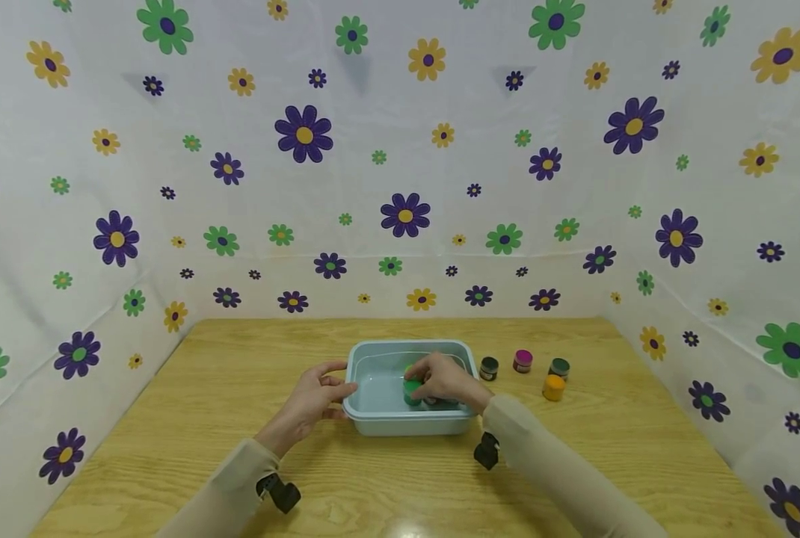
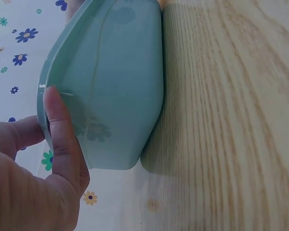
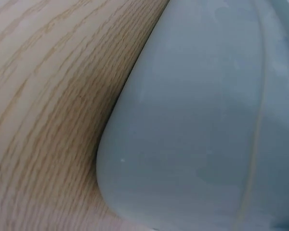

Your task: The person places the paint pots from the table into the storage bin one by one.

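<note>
A pale blue-green plastic tub (image 1: 373, 418) stands on the wooden table (image 1: 238, 373). My left hand (image 1: 319, 396) grips the tub's left rim, thumb on the outer wall (image 2: 62, 130) and fingers over the edge. My right hand (image 1: 443, 377) reaches down inside the tub and holds a small jar with a green lid (image 1: 411, 390). At least one more jar sits beside it under the hand, mostly hidden. The left wrist view shows the tub (image 2: 115, 82) from outside. Only the tub's outer wall (image 3: 202, 125) and the table fill the right wrist view.
Several small paint jars stand on the table right of the tub: a dark one (image 1: 489, 368), a magenta-lidded one (image 1: 523, 361), a dark green one (image 1: 559, 367) and an orange one (image 1: 554, 387). Flowered white sheets wall the table at the back and both sides.
</note>
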The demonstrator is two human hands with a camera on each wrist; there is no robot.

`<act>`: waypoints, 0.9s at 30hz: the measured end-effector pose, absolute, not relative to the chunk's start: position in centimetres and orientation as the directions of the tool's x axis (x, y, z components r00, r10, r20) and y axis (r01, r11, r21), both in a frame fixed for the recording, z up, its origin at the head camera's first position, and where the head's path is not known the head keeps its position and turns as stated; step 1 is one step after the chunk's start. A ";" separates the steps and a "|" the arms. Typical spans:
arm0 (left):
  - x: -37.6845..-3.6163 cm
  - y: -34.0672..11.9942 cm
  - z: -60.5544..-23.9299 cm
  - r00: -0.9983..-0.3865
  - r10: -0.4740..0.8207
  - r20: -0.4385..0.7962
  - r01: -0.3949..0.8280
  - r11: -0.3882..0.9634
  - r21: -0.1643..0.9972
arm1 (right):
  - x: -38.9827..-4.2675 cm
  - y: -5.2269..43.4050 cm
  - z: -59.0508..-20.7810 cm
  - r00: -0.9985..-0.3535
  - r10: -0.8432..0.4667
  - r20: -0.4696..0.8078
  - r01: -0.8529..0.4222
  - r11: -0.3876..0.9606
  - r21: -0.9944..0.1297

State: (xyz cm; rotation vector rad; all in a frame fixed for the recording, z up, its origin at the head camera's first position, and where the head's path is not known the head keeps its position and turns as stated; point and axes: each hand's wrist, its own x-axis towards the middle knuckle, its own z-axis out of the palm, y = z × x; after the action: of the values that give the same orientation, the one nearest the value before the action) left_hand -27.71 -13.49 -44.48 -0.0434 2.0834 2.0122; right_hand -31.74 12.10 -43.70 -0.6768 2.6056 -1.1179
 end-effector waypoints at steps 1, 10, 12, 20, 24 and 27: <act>-27.7 -13.5 -44.5 -0.970 0.147 -0.193 -0.188 0.046 0.981 | -31.7 12.1 -43.7 -0.869 -0.493 -0.026 -0.320 0.603 -0.731; -27.6 -13.6 -44.5 -0.971 0.151 -0.185 -0.183 0.029 0.983 | -31.8 12.3 -43.7 -0.852 -0.523 -0.022 -0.332 0.572 -0.750; -27.6 -13.5 -44.5 -0.971 0.153 -0.183 -0.179 0.037 0.983 | -31.9 12.5 -43.6 -0.850 -0.526 -0.024 -0.327 0.563 -0.759; -27.8 -13.6 -44.7 -0.970 0.165 -0.181 -0.175 0.052 0.983 | -31.8 13.5 -42.5 -0.896 -0.445 -0.008 -0.232 0.482 -0.845; -27.8 -13.6 -44.7 -0.969 0.173 -0.175 -0.170 0.048 0.984 | -31.6 14.1 -41.8 -0.909 -0.416 -0.038 -0.161 0.431 -0.888; -27.6 -13.6 -44.8 -0.971 0.168 -0.169 -0.163 0.051 0.985 | -31.4 14.7 -41.4 -0.912 -0.407 -0.049 -0.124 0.388 -0.913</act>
State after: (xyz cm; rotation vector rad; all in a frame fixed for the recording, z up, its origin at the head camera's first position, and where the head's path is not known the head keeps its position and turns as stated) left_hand -27.61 -13.63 -44.77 0.0057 2.0890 2.0125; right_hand -31.35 14.70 -41.43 -0.4683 2.3839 -1.5333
